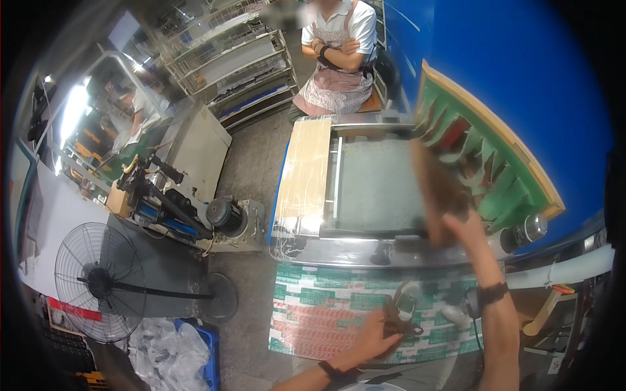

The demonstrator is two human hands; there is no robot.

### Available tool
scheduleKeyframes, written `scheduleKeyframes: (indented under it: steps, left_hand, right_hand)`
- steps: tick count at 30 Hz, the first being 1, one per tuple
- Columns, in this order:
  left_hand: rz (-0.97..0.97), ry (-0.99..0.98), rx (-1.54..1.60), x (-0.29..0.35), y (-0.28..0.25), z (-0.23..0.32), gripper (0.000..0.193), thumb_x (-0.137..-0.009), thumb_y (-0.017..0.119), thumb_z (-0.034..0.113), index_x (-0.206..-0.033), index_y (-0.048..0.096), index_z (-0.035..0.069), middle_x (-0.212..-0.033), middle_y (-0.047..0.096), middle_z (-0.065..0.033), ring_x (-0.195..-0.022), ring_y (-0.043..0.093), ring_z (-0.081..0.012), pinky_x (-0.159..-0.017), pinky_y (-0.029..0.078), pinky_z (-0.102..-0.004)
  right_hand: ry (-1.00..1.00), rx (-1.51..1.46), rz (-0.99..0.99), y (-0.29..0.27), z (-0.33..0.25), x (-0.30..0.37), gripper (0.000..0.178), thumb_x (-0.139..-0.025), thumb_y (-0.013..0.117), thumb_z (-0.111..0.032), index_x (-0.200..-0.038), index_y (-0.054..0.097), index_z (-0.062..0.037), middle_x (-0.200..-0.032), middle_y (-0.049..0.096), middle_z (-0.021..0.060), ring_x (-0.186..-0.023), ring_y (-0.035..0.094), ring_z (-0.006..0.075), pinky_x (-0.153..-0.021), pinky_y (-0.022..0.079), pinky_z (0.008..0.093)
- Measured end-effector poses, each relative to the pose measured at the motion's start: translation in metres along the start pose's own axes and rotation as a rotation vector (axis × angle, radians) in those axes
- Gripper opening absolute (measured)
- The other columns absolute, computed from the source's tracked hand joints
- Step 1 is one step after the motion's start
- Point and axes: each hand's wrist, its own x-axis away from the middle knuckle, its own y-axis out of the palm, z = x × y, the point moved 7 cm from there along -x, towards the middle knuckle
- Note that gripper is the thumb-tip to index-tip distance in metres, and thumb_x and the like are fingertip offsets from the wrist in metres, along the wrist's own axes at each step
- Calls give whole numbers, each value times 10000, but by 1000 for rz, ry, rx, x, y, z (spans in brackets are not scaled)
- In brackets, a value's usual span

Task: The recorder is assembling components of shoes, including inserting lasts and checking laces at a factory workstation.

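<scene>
Low in the middle, my left hand (373, 339) is closed round a small brown shoe part (391, 320) with a loop at its right end. A pale, oval, sole-like shape (407, 298) shows just above it; whether it is joined to the brown part I cannot tell. My right hand (464, 227) is raised over the right side of the machine's grey bed (378, 186), its fingers round a long brown piece (432, 179) that is smeared by motion. Beside it leans a green board (508, 176) in a wooden frame, with several brown and red pieces on it.
A sheet with green and red print (313, 306) lies before the machine's metal front edge (339, 253). A tan panel (305, 166) covers the bed's left side. Opposite sits a person (339, 65) with folded arms. A floor fan (101, 281), motor (226, 214) and racks (241, 58) stand left.
</scene>
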Motion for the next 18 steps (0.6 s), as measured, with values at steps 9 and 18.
scheduleKeyframes:
  steps: [9,18]
  left_hand:
    - [494,158,-472,108,-141,83,1014,-809,925,346,-1574,413,-79,-1600,422,-354,-1501,370,-584,-1239,282,-679]
    - [216,-133,-290,82,-109,-30,1111,-764,959,296,-1615,340,-62,-1603,414,-337,-1501,397,-507,-1253,319,-573]
  right_hand:
    - [-619,472,-759,118,-68,138,634,-722,944,-233,-1269,657,-89,-1102,755,136,-1037,734,390,-887,583,473]
    - [-1054,755,-877,219,1,189,291,-902,642,-111,-1184,677,-48,-1195,703,97,-1234,637,327,-1004,502,453]
